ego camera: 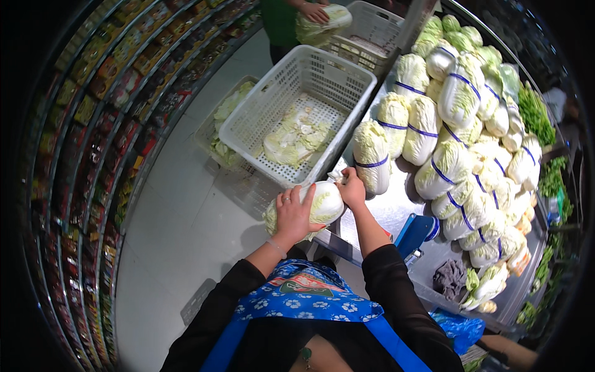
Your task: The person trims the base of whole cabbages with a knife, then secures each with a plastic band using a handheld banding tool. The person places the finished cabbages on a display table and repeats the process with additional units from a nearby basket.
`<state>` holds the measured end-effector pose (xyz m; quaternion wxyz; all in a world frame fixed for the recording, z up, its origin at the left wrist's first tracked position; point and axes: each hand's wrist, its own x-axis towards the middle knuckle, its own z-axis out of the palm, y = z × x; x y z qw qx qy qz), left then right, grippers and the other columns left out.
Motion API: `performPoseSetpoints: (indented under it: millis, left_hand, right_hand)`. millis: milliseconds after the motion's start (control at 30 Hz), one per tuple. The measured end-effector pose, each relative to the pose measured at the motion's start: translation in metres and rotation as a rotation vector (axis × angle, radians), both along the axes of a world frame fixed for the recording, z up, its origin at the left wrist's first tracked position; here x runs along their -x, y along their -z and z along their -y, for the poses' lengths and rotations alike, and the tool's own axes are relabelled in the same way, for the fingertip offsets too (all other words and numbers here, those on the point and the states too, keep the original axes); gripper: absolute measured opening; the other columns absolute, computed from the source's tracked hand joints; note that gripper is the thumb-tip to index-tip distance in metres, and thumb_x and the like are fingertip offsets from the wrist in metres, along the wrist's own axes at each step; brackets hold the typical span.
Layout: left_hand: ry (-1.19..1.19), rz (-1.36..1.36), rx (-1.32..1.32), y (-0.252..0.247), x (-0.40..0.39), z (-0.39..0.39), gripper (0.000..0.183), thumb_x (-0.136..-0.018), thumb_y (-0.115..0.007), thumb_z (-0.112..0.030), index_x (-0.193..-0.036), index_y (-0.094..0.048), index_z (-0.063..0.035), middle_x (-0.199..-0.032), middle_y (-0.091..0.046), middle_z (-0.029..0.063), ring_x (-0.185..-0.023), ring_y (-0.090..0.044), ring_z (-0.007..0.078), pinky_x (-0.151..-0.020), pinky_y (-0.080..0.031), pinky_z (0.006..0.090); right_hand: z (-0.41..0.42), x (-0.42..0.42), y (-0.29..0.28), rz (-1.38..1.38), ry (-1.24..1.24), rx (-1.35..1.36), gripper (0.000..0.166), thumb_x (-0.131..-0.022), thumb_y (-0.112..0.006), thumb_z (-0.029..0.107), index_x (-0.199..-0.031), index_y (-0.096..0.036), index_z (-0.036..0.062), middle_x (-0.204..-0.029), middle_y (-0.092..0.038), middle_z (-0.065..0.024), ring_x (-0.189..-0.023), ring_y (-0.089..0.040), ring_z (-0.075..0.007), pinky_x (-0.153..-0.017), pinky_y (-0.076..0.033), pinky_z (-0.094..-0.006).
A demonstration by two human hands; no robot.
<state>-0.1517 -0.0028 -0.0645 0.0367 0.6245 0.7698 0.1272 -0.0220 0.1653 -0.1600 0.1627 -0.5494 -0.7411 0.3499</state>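
A napa cabbage (327, 204) without a band lies on its side in front of me, by the edge of the metal counter. My left hand (295, 211) rests spread over its top and grips it. At the cabbage's right end, my right hand (352, 188) has its fingers closed around something small and pale, perhaps a leaf piece or a tool; I cannot tell which. Just beyond that hand stands a napa cabbage with a purple band (372, 158). A blue tape dispenser (415, 235) with a purple roll sits on the counter to the right.
A white plastic crate (231, 135) holding loose leaves stands ahead, with a lower leaf-filled crate (204, 135) beside it. Banded cabbages (460, 102) are piled on the counter (395, 204), near a dark crumpled cloth (450, 279). A person (279, 23) holds another cabbage (323, 25). Shelves line the left.
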Motion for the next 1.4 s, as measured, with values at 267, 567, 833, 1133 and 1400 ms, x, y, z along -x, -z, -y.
performPoseSetpoints:
  millis: [267,567,833,1133,1400]
  left_hand:
    - [-0.013,0.02,-0.107,0.018,0.004,0.007,0.112,-0.049,-0.083,-0.056,-0.144,-0.04,-0.0142,-0.121,-0.047,0.0158,-0.111,-0.044,0.0334,-0.098,-0.031,0.0494]
    - [-0.321,0.921,-0.023,0.041,0.084,0.022,0.098,-0.073,-0.081,-0.041,-0.148,-0.03,-0.0071,-0.137,-0.049,0.0245,-0.127,-0.046,0.036,-0.103,-0.04,0.0393]
    - [-0.442,2.032,0.162,0.072,0.08,0.064,0.044,-0.098,-0.054,-0.017,-0.139,-0.039,-0.0071,-0.137,-0.05,0.0139,-0.121,-0.054,0.0291,-0.098,-0.048,0.046]
    - [0.498,1.697,-0.436,-0.159,0.046,-0.05,0.084,-0.092,-0.066,-0.023,-0.154,-0.011,-0.0105,-0.151,-0.027,0.013,-0.131,-0.04,0.0269,-0.111,-0.034,0.044]
    - [0.241,2.021,0.207,-0.038,-0.005,-0.013,0.085,-0.087,-0.066,-0.033,-0.152,-0.015,-0.0135,-0.153,-0.022,0.0134,-0.133,-0.037,0.0342,-0.108,-0.036,0.055]
  right_hand:
    - [-0.026,0.032,-0.082,-0.919,0.003,0.381,0.043,-0.092,-0.067,0.02,-0.131,-0.054,0.0065,-0.103,-0.066,-0.0094,-0.095,-0.062,-0.0157,-0.076,-0.05,-0.0286]
    - [0.04,-0.005,-0.06,-0.341,0.012,0.894,0.062,-0.084,-0.07,0.043,-0.135,-0.049,0.0128,-0.112,-0.065,-0.007,-0.098,-0.066,-0.0221,-0.077,-0.057,-0.0418]
    - [0.055,-0.019,-0.031,-0.532,0.079,0.785,0.083,-0.073,-0.081,0.038,-0.142,-0.042,0.0131,-0.133,-0.051,-0.0109,-0.121,-0.05,-0.024,-0.097,-0.044,-0.0391]
    - [0.108,-0.089,-0.277,-0.763,0.025,-0.64,0.085,-0.056,-0.085,0.026,-0.13,-0.046,0.0076,-0.128,-0.04,-0.0148,-0.121,-0.044,-0.0286,-0.104,-0.037,-0.0385]
    - [0.182,-0.086,-0.306,0.162,-0.186,-1.62,0.038,-0.083,-0.066,0.018,-0.119,-0.053,0.021,-0.127,-0.046,-0.0055,-0.121,-0.05,-0.0353,-0.1,-0.046,-0.0598]
